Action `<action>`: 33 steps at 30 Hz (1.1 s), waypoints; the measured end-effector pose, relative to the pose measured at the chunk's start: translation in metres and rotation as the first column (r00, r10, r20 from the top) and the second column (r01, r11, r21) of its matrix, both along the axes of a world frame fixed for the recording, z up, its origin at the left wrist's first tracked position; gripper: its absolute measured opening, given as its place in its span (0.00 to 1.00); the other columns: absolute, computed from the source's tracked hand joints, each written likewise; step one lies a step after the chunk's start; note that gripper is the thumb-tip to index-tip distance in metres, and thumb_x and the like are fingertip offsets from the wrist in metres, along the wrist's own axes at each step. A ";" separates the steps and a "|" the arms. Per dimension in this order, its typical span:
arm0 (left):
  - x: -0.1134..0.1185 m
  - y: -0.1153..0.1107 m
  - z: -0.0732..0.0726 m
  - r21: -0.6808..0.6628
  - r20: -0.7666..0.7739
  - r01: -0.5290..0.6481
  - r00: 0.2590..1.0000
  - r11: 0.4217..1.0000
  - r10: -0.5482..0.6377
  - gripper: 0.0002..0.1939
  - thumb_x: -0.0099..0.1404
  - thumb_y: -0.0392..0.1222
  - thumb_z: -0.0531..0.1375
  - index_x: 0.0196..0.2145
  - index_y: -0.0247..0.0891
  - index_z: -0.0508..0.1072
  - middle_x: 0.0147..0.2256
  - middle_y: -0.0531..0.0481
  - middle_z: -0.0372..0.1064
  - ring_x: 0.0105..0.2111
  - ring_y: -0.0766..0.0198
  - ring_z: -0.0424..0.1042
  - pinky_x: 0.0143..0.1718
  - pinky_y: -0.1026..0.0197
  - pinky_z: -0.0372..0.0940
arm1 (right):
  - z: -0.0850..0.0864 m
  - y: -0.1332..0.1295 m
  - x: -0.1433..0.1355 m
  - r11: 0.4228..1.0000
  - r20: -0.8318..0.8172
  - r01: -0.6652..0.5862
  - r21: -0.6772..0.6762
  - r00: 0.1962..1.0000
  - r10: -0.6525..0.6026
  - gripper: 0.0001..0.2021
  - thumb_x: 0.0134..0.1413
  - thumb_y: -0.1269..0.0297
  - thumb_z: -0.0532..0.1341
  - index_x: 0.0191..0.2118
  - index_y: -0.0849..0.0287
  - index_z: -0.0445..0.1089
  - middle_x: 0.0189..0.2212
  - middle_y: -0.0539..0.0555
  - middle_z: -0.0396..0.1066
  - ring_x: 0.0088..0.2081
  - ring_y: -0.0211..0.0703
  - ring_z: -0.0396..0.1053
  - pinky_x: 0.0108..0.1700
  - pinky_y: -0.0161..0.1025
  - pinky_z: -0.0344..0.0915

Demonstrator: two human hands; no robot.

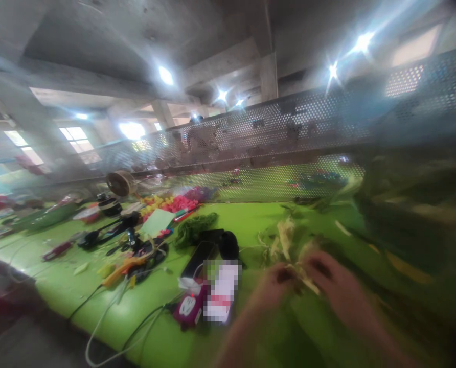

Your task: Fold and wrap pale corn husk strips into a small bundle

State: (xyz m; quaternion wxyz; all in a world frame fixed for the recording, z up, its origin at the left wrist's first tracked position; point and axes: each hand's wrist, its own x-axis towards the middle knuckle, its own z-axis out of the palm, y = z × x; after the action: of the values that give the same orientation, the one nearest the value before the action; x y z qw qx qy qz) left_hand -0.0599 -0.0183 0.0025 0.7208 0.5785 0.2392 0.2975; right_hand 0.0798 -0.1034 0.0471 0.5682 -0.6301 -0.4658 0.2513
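Both hands are close together above the green tabletop at the right, blurred by motion. My left hand has its fingers closed at one side of a pale yellow, husk-like strip. On the other side, my right hand curls its fingers round the same strip. Just beyond them lies a small heap of similar pale dry pieces. The fingertips are smeared, so the exact grip is hard to make out.
Left of the hands lie a pixelated phone, a purple power socket, a dark phone and green yarn. An orange glue gun trails cables. A perforated metal screen runs behind; a dark bulky shape stands right.
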 end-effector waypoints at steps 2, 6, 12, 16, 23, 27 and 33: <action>0.002 0.000 0.000 -0.038 0.036 -0.076 0.996 0.996 0.077 0.21 0.48 0.54 0.71 0.28 0.33 0.71 0.25 0.50 0.68 0.25 0.67 0.67 0.32 0.63 0.62 | 0.003 0.000 0.001 0.997 -0.096 0.074 0.013 0.993 -0.072 0.14 0.44 0.50 0.63 0.31 0.55 0.73 0.38 0.55 0.78 0.37 0.47 0.74 0.38 0.38 0.69; 0.001 0.002 -0.001 -0.090 0.093 -0.200 0.974 0.976 0.208 0.22 0.50 0.55 0.70 0.29 0.35 0.69 0.27 0.50 0.69 0.26 0.67 0.67 0.32 0.63 0.62 | 0.003 0.002 -0.002 0.992 -0.239 0.091 -0.083 0.965 -0.109 0.18 0.41 0.46 0.63 0.32 0.55 0.72 0.42 0.56 0.77 0.36 0.48 0.74 0.35 0.39 0.70; 0.002 0.006 -0.006 -0.009 0.079 -0.300 0.951 0.954 0.300 0.18 0.52 0.51 0.69 0.31 0.34 0.71 0.29 0.51 0.67 0.30 0.67 0.65 0.36 0.64 0.59 | -0.006 0.006 -0.012 0.985 -0.151 -0.017 -0.172 0.988 -0.009 0.16 0.41 0.45 0.61 0.25 0.54 0.68 0.26 0.52 0.76 0.31 0.49 0.74 0.32 0.40 0.68; 0.003 0.002 -0.007 0.037 0.047 -0.195 0.980 0.980 0.193 0.12 0.56 0.45 0.66 0.31 0.34 0.71 0.26 0.52 0.67 0.28 0.68 0.64 0.33 0.64 0.58 | -0.008 0.006 -0.004 0.996 0.042 0.058 -0.062 0.998 -0.055 0.14 0.48 0.47 0.58 0.28 0.53 0.68 0.25 0.50 0.74 0.28 0.45 0.71 0.32 0.38 0.67; 0.006 -0.007 -0.012 0.091 0.071 -0.075 0.995 0.993 0.068 0.11 0.61 0.46 0.62 0.34 0.34 0.69 0.29 0.50 0.68 0.28 0.67 0.67 0.32 0.63 0.63 | -0.011 0.001 0.003 0.998 0.168 0.062 0.001 0.984 -0.062 0.12 0.56 0.51 0.56 0.34 0.53 0.69 0.30 0.50 0.76 0.32 0.43 0.73 0.34 0.36 0.66; 0.008 -0.010 -0.007 0.041 0.098 -0.042 0.994 0.998 0.038 0.20 0.57 0.52 0.66 0.38 0.34 0.69 0.31 0.49 0.68 0.29 0.65 0.68 0.31 0.62 0.65 | -0.015 0.001 0.002 0.998 0.218 0.052 0.017 0.974 -0.055 0.11 0.56 0.52 0.57 0.34 0.52 0.70 0.29 0.49 0.76 0.31 0.43 0.73 0.34 0.36 0.66; 0.010 -0.012 0.004 0.014 0.055 -0.155 0.987 0.988 0.154 0.22 0.54 0.57 0.67 0.29 0.34 0.69 0.24 0.52 0.65 0.24 0.68 0.64 0.28 0.64 0.62 | -0.016 0.003 -0.002 1.000 0.229 0.015 0.022 0.973 -0.019 0.09 0.54 0.56 0.57 0.33 0.52 0.72 0.30 0.48 0.77 0.31 0.43 0.73 0.34 0.35 0.66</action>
State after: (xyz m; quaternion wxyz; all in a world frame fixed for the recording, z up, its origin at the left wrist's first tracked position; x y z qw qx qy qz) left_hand -0.0494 -0.0304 0.0060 0.6965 0.5566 0.2612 0.3699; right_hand 0.0779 -0.1009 0.0307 0.5191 -0.6532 -0.5252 0.1675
